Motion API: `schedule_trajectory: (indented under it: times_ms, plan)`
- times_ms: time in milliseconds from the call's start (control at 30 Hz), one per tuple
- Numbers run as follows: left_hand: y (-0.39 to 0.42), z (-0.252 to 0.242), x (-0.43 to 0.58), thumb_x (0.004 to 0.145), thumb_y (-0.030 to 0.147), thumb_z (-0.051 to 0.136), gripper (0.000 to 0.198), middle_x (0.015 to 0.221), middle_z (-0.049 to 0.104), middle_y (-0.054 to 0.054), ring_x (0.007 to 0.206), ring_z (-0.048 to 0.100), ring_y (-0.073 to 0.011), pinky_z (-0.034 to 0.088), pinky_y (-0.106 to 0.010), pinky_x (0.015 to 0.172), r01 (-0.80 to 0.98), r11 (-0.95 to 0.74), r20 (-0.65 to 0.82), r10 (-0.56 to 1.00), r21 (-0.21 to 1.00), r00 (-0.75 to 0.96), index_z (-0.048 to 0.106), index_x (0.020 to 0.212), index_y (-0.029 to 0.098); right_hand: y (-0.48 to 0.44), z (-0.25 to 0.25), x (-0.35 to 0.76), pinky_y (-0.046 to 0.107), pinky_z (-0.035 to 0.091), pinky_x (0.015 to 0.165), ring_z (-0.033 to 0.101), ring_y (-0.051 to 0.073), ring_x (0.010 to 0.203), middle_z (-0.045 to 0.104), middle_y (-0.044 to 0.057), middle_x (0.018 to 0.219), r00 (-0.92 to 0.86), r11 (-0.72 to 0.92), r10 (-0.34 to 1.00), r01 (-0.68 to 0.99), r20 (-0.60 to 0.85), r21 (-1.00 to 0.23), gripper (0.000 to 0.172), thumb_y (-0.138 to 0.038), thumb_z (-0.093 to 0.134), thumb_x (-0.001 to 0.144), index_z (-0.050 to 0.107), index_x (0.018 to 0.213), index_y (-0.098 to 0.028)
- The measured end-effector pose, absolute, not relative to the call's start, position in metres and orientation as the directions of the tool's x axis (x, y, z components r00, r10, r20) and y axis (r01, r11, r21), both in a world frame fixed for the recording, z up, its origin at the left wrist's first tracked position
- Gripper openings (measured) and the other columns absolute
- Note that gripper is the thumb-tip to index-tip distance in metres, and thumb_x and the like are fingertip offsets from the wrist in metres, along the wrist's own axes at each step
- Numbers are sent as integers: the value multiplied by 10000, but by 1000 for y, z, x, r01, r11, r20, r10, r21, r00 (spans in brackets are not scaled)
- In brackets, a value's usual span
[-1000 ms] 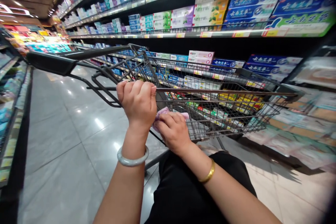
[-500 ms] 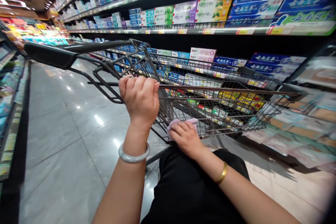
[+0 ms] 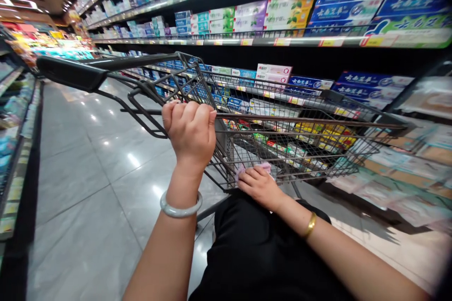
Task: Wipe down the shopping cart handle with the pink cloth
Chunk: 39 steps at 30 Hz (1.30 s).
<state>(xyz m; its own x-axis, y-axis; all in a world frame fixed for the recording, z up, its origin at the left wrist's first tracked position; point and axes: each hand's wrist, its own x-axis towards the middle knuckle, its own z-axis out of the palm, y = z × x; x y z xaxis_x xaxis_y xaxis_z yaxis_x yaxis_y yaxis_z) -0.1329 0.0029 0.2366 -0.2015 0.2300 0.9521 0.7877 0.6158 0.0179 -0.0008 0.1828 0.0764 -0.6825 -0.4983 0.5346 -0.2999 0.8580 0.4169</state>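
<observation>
A dark metal shopping cart stands sideways in front of me, its handle at the left. My left hand is wrapped round the top side rail near the handle end, the knuckles up. Lower down, my right hand presses a pale pink cloth against the lower wire side of the basket. The fingers of that hand lie bent over the cloth, and part of the cloth is hidden beneath them. Through the wires I see shelf goods behind the cart.
Shelves of boxed toothpaste run along behind the cart. Hanging packs are at the right, blurred. Another shelf row borders the tiled aisle floor at the left. My knees in black cloth are just below the cart.
My right hand has slid a little to the right along the basket's lower side with the cloth. My left hand keeps its hold on the rail.
</observation>
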Motion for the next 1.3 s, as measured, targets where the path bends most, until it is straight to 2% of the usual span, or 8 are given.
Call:
schedule_trajectory:
  times_ms: [200,400,600,800,967,1133,1300]
  plan:
    - [4,236,-133,1032,402,434,291,894,657,-74,989,558,-286,291,-519,1110,805,588,946,215,74,-243,641,902,244,195,83,9,391,398,958,566,210,1054,732,45,1164,-644,877,-473,-276,602,393,165,-195,564,1006,691,1109,-215]
    - [3,237,-133,1037,401,411,307,878,648,-77,969,556,-287,298,-525,1092,812,580,944,230,63,-238,636,902,241,211,77,21,382,414,919,580,205,1034,711,65,1142,-774,829,-529,-384,347,406,115,-214,622,982,686,1075,-190]
    - [3,238,-133,1038,404,406,317,869,650,-77,947,557,-283,325,-517,1066,797,603,950,230,33,-213,629,885,238,221,86,32,398,389,966,573,223,1079,726,59,1180,-714,876,-452,-243,535,416,175,-199,617,983,699,1138,-203]
    - [4,239,-133,1034,412,419,312,858,650,-71,935,562,-284,335,-530,1060,818,573,953,217,51,-212,632,878,246,236,83,42,387,410,949,571,210,1009,719,65,1099,-809,845,-484,-331,335,421,102,-224,625,978,710,1031,-203]
    - [4,238,-134,1033,410,437,307,853,642,-69,936,558,-279,335,-528,1062,819,572,956,208,50,-205,639,871,245,235,95,47,393,389,985,557,226,1089,721,64,1227,-755,892,-400,-190,520,410,185,-215,584,999,705,1137,-232]
    - [4,238,-133,1033,392,440,294,844,629,-66,938,549,-277,331,-516,1059,816,577,954,219,43,-205,636,871,244,236,94,48,384,404,934,561,218,1029,735,59,1142,-775,862,-442,-227,452,454,144,-222,604,988,716,1080,-218]
    - [4,238,-134,1038,391,426,300,846,623,-70,939,543,-278,322,-514,1064,809,586,951,228,37,-208,622,869,239,231,109,45,394,394,983,556,219,1087,734,51,1194,-715,897,-396,-169,576,408,183,-201,583,1000,707,1131,-227]
